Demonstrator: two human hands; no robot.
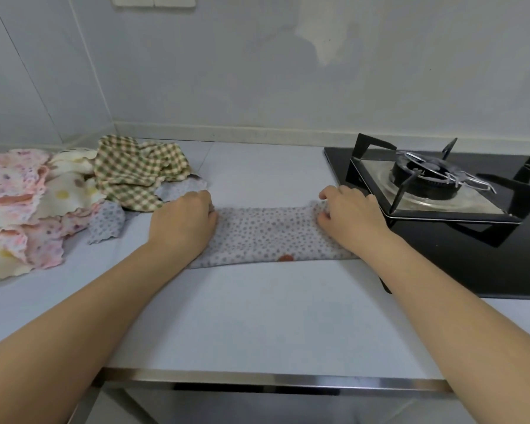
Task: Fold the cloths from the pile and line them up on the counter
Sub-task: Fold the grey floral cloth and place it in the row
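Our left hand [182,221] and right hand [348,217] pinch the ends of the dotted cloth [265,237], fingers curled into it, on the counter [242,316] between pile [58,197] and stove [441,185].

Soft matt dotted cloth [266,234] lies under both hands; left of the left hand [182,220], crinkled fabric pile [58,194]; beside the right hand [351,217], glossy black glass hob [471,255] with metal pan support [426,179]; smooth pale counter [257,316], brushed steel edge [273,381]
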